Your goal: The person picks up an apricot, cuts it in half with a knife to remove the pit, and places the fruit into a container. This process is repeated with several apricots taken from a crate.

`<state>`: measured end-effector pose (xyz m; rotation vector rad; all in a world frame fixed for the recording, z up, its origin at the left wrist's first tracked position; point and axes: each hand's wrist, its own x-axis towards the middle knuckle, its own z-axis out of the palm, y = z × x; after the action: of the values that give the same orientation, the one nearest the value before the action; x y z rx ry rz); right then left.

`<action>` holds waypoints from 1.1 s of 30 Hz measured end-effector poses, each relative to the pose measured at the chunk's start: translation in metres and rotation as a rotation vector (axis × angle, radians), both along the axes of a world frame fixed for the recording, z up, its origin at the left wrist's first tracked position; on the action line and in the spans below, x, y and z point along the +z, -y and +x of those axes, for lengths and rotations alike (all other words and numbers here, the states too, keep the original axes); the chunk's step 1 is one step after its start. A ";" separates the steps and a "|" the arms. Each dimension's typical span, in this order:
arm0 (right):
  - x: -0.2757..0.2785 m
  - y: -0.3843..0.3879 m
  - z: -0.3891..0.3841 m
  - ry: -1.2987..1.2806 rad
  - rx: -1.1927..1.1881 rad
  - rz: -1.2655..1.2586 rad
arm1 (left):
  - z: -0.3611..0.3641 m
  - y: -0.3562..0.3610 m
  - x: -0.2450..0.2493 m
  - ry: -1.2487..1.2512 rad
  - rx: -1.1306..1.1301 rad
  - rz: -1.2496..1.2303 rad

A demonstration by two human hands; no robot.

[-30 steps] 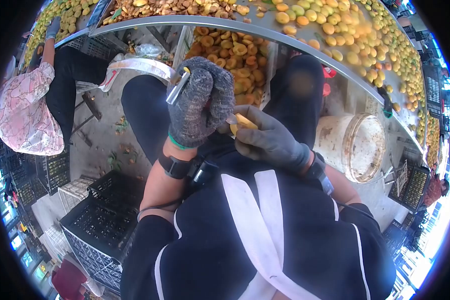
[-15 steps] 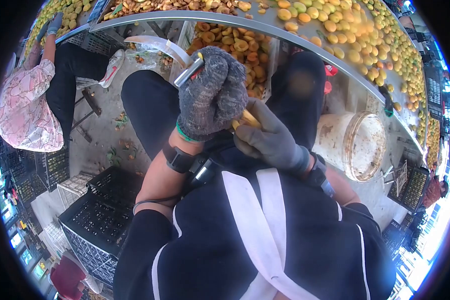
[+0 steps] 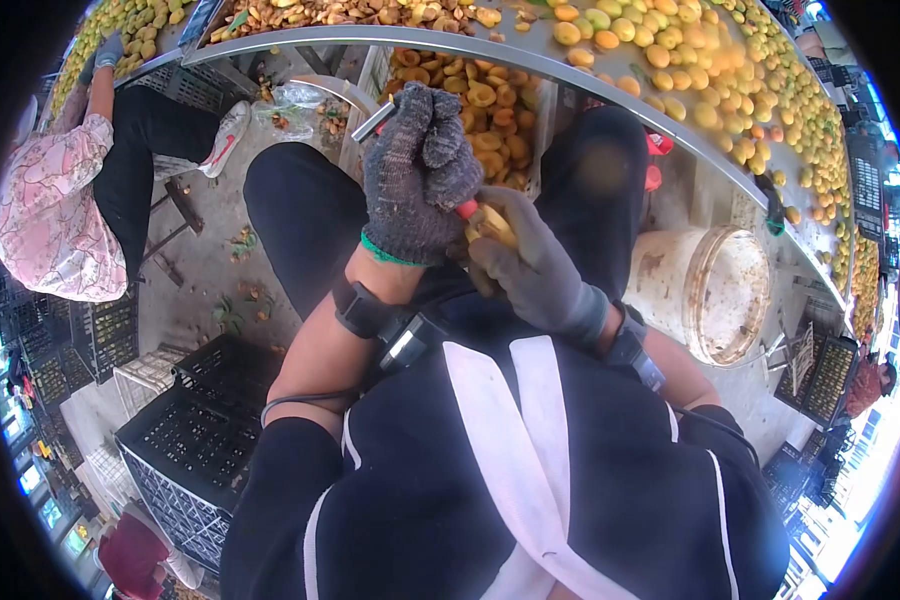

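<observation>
Grey knit wraps the left hand (image 3: 420, 175), clenched around a metal tool (image 3: 373, 118), and now a red tip (image 3: 467, 209) shows against the yellow fruit (image 3: 495, 228), hidden half a second ago! Smooth, dusty rubbery fingers of the right hand (image 3: 545, 265) pinch that fruit. Beyond the left fist, a curved strip (image 3: 338, 86), possibly a blade, pokes out near glistening halves (image 3: 480, 95).

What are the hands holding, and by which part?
Right hand: a yellow fruit, pinched by its sides between thumb and fingers. Left hand: a metal-ended tool; the gripped part is hidden in the fist.
</observation>
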<state>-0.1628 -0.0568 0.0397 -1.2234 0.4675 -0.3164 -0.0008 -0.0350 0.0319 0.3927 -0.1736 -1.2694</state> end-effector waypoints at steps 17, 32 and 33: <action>-0.020 0.010 -0.002 0.094 -0.197 -0.988 | -0.004 0.009 -0.006 -0.092 -0.032 -0.051; 0.024 0.017 -0.003 -0.218 0.091 0.226 | -0.010 -0.001 0.023 0.343 0.033 0.046; 0.017 0.012 -0.003 -0.218 0.091 0.225 | -0.011 -0.001 0.024 0.367 0.031 0.039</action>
<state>-0.1655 -0.0691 0.0570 -1.0594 0.6161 -0.0500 -0.0116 -0.0338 0.0560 0.6586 -0.4523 -1.1631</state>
